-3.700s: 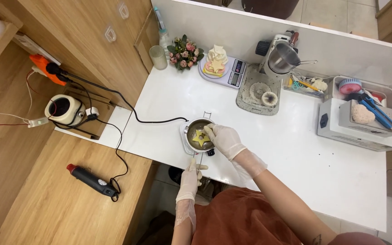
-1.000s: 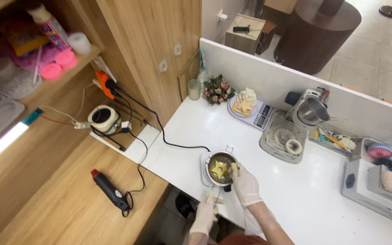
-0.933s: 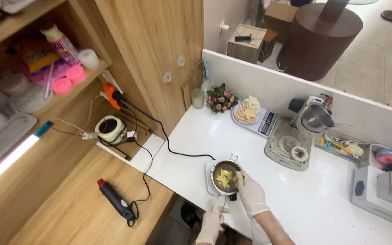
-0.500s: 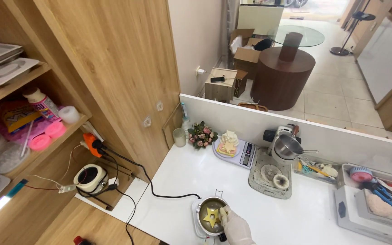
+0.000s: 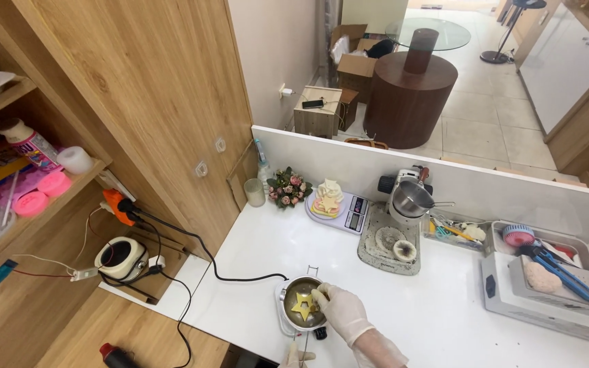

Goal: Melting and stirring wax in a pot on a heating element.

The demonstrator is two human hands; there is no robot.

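— What is seen, taken from the largest thing down?

— A white worktop point(image 5: 438, 320) is spread across the lower right, bounded at the back by a white partition point(image 5: 485, 184) and on the left by a tall wooden cabinet point(image 5: 144, 102). A white machine point(image 5: 547, 300) is set at the right end, with a tray of blue-handled tools on top. Further back, a grey mat point(image 5: 390, 245) is laid beside a white kitchen scale point(image 5: 345, 211), on which a pale moulded figure is stood; a metal cup point(image 5: 412, 197) is seen just behind the mat.

— And the hands?

— The right hand point(image 5: 341, 313), in a white glove, is held over a small metal pot point(image 5: 301, 310) near the front edge of the worktop — its fingertips are closed on a yellow star-shaped piece point(image 5: 303, 304) inside the pot. A black cable point(image 5: 240, 278) is run from the pot's base towards the cabinet. Of the left hand point(image 5: 296, 358), only gloved fingertips are shown at the bottom edge, just below the pot; whether it is open or closed cannot be told.

— Smaller things?

— A little bunch of pink flowers point(image 5: 286, 187) and a glass point(image 5: 255, 192) are placed at the back corner.
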